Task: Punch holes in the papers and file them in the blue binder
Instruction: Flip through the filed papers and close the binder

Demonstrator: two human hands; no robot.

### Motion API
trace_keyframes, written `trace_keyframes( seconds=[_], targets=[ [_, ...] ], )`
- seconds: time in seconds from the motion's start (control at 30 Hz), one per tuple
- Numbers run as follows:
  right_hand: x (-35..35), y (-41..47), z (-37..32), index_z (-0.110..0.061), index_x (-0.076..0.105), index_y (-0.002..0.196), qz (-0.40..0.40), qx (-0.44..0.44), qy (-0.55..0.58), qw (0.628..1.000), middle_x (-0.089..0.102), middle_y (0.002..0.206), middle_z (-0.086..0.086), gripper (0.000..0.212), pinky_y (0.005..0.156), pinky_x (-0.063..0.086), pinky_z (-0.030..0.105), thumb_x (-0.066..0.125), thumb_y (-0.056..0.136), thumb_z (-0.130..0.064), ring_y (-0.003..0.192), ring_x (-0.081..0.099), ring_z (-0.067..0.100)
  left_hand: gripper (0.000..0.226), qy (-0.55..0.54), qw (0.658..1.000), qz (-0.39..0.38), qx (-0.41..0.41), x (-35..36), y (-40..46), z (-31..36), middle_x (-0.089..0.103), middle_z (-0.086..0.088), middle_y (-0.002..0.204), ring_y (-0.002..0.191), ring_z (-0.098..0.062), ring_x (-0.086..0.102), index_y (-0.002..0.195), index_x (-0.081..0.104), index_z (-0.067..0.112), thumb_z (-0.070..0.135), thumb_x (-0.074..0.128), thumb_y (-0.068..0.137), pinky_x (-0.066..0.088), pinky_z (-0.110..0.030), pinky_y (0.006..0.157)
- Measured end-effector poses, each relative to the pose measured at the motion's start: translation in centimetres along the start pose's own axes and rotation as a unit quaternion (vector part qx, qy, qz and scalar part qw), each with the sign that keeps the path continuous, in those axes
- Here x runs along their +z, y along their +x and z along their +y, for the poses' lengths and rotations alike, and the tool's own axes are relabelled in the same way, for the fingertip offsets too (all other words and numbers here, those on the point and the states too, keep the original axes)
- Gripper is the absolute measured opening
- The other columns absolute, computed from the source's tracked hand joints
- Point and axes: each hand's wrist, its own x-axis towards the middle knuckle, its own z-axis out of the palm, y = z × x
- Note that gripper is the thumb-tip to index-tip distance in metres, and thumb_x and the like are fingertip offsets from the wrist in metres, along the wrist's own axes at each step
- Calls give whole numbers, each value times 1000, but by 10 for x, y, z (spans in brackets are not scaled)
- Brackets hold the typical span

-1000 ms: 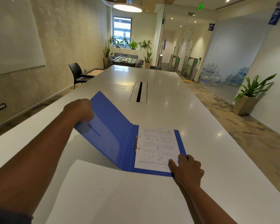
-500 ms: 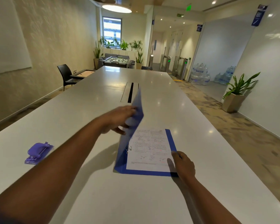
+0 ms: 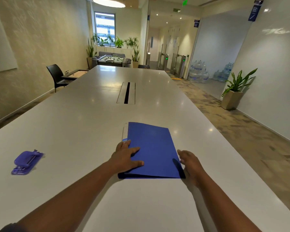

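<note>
The blue binder (image 3: 153, 148) lies closed and flat on the long white table (image 3: 84, 124), its spine on the left. The papers are hidden inside it. My left hand (image 3: 126, 158) rests palm down on the cover near the spine, fingers spread. My right hand (image 3: 190, 163) touches the binder's right edge at the near corner, fingers loosely apart, holding nothing. A purple hole punch (image 3: 27, 162) sits on the table well to the left of the binder.
A cable slot (image 3: 126, 92) runs along the table's middle beyond the binder. A black chair (image 3: 56, 77) stands at the table's far left side. A potted plant (image 3: 234, 91) stands by the right wall, water bottles (image 3: 197, 71) behind it.
My left hand swung the front cover over from the left and pressed it down, so the binder went from open to closed. My right hand slid off the paper to the binder's right edge.
</note>
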Motion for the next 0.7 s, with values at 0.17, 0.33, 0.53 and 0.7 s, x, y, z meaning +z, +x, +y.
trace_keyframes(
  seconds=[0.17, 0.33, 0.53, 0.7],
  targets=[
    [17, 9, 20, -27, 43, 153, 48, -95, -308, 945, 50, 155, -2, 73, 112, 42, 44, 59, 93, -65, 139, 49, 27, 87, -60, 998, 24, -6, 14, 2, -5, -1, 0, 170, 156, -34, -3, 155, 36, 37, 69, 68, 81, 10, -49, 124],
    [46, -1, 32, -34, 40, 147, 86, -114, -513, 846, 37, 158, -2, 76, 109, 34, 50, 34, 88, -82, 140, 35, 32, 62, -89, 995, 34, 10, 12, 8, -12, 7, -7, 170, 154, -30, 18, 152, 44, 30, 51, 60, 96, 21, -41, 125],
    [46, 4, 22, -33, 49, 134, 76, -91, -483, 868, 48, 142, -3, 70, 102, 39, 47, 43, 85, -81, 130, 40, 30, 44, -447, 874, 177, -64, 3, 12, -16, 46, -10, 149, 102, -21, 70, 134, 55, 29, 18, 69, 95, 59, -34, 75],
    [47, 3, 13, -36, 49, 137, 75, -81, -458, 882, 50, 141, -5, 68, 102, 39, 46, 48, 84, -78, 129, 43, 29, 68, -629, 750, 66, -194, -15, 22, -18, 72, -20, 110, 87, -35, 76, 143, 40, 5, 17, 78, 88, 62, -46, 70]
  ],
)
